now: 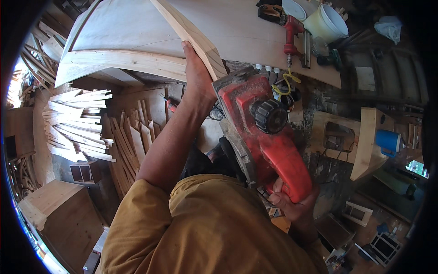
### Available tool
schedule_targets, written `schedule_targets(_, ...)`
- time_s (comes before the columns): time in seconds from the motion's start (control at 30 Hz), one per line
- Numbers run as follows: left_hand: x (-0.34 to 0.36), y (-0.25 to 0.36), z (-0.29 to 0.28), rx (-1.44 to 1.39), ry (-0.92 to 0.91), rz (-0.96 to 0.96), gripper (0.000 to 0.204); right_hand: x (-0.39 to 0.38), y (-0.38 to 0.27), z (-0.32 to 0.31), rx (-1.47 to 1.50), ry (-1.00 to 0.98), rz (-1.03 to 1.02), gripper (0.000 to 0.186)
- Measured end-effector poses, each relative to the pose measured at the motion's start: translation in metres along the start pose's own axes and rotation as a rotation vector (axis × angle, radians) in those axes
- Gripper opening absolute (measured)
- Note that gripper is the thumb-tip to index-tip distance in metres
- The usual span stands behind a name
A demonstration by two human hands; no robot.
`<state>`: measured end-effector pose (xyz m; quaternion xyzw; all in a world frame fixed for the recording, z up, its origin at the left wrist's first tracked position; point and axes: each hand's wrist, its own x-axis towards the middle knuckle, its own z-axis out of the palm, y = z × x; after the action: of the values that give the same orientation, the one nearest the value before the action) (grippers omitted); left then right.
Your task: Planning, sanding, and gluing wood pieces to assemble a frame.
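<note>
A pale, tapered wooden strip [194, 34] rises from the middle of the view toward the top, gripped near its lower part by my left hand [198, 77]. Just below and right of that hand is a dusty red power planer [262, 141] with a black knob, its front against or very near the strip's lower end; I cannot tell if they touch. The fingers of my right hand [292, 203] are wrapped round the planer's rear handle. Behind the strip lies a wide pale panel [123, 27] with a wooden batten [118, 58] along its near edge.
A red pneumatic tool [290, 43] with a yellow hose, white buckets [324, 20] and a green drill [329, 60] sit at the top right. Piles of offcuts [77, 123] lie left. A plywood box [68, 228] stands lower left, and wooden pieces with a blue jug [385, 140] are right.
</note>
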<state>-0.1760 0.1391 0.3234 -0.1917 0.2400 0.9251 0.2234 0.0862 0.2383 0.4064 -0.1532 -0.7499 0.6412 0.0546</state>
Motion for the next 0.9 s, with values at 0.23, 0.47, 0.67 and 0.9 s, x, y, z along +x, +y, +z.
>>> schedule_targets(0.23, -0.007, 0.002, 0.007, -0.033, 0.029, -0.019, 0.06, 0.01, -0.003, 0.002, 0.039, 0.007, 0.038, 0.022)
schedule_targets(0.47, -0.008, 0.004, 0.006, -0.063, 0.021, -0.038, 0.059, 0.016, -0.001, 0.004, 0.008, -0.018, 0.034, 0.022)
schedule_targets(0.67, -0.012, 0.003, 0.003, -0.063, -0.02, -0.059, 0.058, 0.018, 0.0, 0.007, -0.001, -0.026, -0.001, 0.022)
schedule_targets(0.9, -0.009, 0.003, -0.001, -0.061, -0.009, -0.056, 0.059, 0.019, -0.001, 0.009, -0.004, -0.027, -0.014, 0.022)
